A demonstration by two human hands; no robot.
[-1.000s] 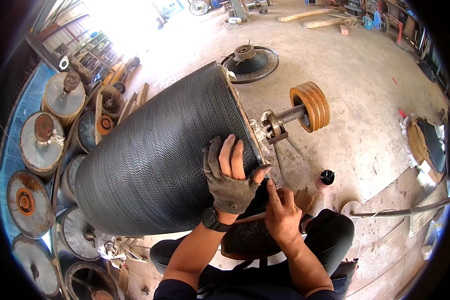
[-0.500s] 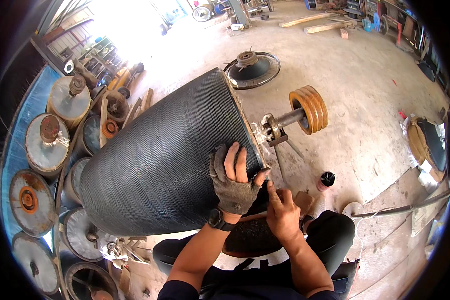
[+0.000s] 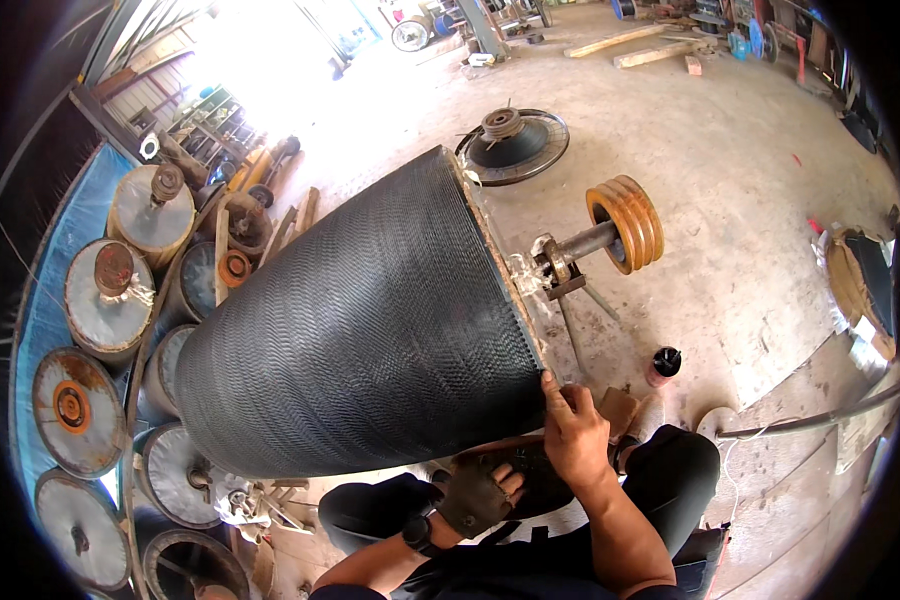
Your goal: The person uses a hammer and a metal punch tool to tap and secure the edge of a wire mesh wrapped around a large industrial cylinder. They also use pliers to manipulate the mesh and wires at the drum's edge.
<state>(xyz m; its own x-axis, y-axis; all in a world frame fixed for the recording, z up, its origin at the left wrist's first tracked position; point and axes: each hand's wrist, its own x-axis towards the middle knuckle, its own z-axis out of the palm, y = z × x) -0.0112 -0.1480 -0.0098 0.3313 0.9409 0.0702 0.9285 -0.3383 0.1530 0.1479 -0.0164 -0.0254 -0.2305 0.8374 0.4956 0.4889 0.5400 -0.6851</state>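
Observation:
A large black drum [image 3: 360, 320] with a fine ribbed, woven-looking surface lies tilted in front of me. Against the near corner of its right-hand rim, my bare right hand [image 3: 576, 435] presses a stretched finger, the others folded in. Whether a thin strand is pinched there is too small to tell. My left hand [image 3: 480, 498], in a dark fingerless glove, is below the drum, over a dark tray [image 3: 542, 490] between my knees. Its fingers are loosely bent and apart, and I see nothing in them. From the drum's right end a shaft [image 3: 588, 241] carries an orange-brown grooved pulley [image 3: 625, 225].
Several round-ended rollers [image 3: 75, 410] stand along the left by a blue sheet [image 3: 32, 340]. A dark cone with a pulley [image 3: 515, 145] sits on the floor beyond the drum. At right are a small can [image 3: 663, 367] and a rod [image 3: 810, 415] with a round plate.
My left hand has come off the drum's surface and dropped toward my lap. My right hand stays at the rim. The view has shifted slightly.

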